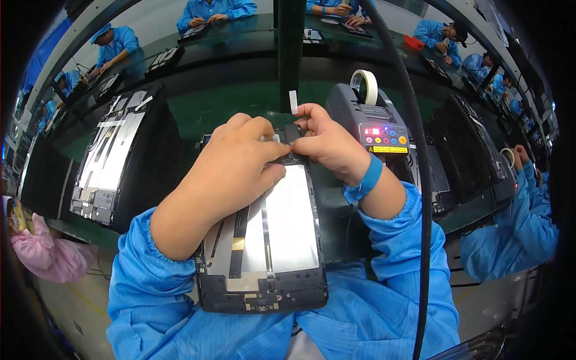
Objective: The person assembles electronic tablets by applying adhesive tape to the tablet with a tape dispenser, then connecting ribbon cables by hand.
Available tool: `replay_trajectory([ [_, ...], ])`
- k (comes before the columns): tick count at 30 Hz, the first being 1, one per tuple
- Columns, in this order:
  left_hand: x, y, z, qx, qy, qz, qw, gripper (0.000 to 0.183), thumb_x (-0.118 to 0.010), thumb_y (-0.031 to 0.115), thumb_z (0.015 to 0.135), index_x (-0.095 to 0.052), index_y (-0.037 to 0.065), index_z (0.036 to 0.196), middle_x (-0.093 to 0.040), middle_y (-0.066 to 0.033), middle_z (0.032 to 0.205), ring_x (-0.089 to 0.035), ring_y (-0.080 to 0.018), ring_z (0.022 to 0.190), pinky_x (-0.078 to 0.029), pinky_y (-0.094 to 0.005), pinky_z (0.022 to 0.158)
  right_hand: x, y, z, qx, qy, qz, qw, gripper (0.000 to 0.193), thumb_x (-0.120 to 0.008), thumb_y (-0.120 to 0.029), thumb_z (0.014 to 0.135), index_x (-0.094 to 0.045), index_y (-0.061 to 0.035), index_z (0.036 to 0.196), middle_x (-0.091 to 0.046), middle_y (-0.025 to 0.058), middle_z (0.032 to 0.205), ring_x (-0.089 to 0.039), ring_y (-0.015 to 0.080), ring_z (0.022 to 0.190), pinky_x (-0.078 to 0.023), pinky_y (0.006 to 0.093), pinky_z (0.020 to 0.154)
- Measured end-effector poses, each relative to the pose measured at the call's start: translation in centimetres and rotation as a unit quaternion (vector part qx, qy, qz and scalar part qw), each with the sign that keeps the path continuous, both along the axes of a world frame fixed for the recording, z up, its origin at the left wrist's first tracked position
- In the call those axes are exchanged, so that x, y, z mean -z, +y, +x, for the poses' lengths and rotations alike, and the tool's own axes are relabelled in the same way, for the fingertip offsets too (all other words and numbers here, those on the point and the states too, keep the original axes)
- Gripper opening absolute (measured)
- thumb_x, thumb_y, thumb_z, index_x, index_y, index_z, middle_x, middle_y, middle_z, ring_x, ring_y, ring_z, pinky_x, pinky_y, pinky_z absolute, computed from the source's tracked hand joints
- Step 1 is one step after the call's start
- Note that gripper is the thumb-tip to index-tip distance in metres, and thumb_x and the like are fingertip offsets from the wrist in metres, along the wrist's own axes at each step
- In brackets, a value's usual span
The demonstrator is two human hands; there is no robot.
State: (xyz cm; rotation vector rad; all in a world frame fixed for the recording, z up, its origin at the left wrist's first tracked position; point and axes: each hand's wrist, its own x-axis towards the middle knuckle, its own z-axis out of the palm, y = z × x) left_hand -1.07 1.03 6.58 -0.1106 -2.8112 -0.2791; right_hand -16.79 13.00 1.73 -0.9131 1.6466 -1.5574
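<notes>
An opened tablet (291, 222) with bare silver battery faces and a black frame lies lengthwise in front of me, its near end by my lap. Over its upper part bends my left hand (240, 150), fingers curled and pressing near the top right corner; the tips are partly hidden. My right hand (327, 141) meets it there, thumb down on the tablet's top edge close to the left fingertips. A short white strip of tape (293, 102) stands up from the right index fingertip. A blue wrist strap (366, 180) circles my right wrist.
A grey tape dispenser (375, 120) with a roll of tape (364, 87) stands just right of my right hand. Stacked opened tablets (108, 162) sit at left, more tablets (441, 174) at right. A black cable (423, 240) hangs down on the right. Co-workers (216, 11) sit around.
</notes>
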Motion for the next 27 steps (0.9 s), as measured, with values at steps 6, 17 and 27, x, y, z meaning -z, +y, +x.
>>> replay_trajectory([
  [6,0.5,0.3,0.7,0.013,0.087,-0.090,0.992,0.028,-0.072,0.017,0.074,-0.072,0.010,0.101,-0.059,-0.0099,0.107,-0.052,-0.0275,0.105,-0.041,-0.0395,0.092,-0.8,0.3,0.4,-0.016,-0.035,0.008,0.999,0.058,-0.064,-0.006,0.075,-0.037,-0.0035,0.127,-0.052,0.0046,0.106,-0.053,0.0096,0.081,-0.039,0.0206,0.061],
  [17,1.0,-0.6,0.9,-0.005,0.069,-0.126,0.990,0.032,-0.069,0.025,0.076,-0.071,0.013,0.106,-0.058,-0.0096,0.107,-0.050,-0.0270,0.105,-0.040,-0.0390,0.094,-0.8,1.0,0.9,0.017,-0.030,0.021,0.999,0.056,-0.065,-0.008,0.079,-0.037,-0.0064,0.128,-0.054,0.0049,0.109,-0.054,0.0110,0.085,-0.043,0.0234,0.064],
  [27,1.3,-1.9,0.8,-0.003,-0.015,0.049,0.999,0.030,-0.064,0.024,0.082,-0.070,0.010,0.108,-0.054,-0.0149,0.113,-0.047,-0.0313,0.111,-0.038,-0.0401,0.097,-4.3,0.7,-1.8,-0.200,0.334,0.108,0.915,0.013,-0.062,-0.015,0.089,-0.061,-0.0036,0.084,-0.056,0.0031,0.077,-0.050,0.0140,0.073,-0.044,0.0274,0.068],
])
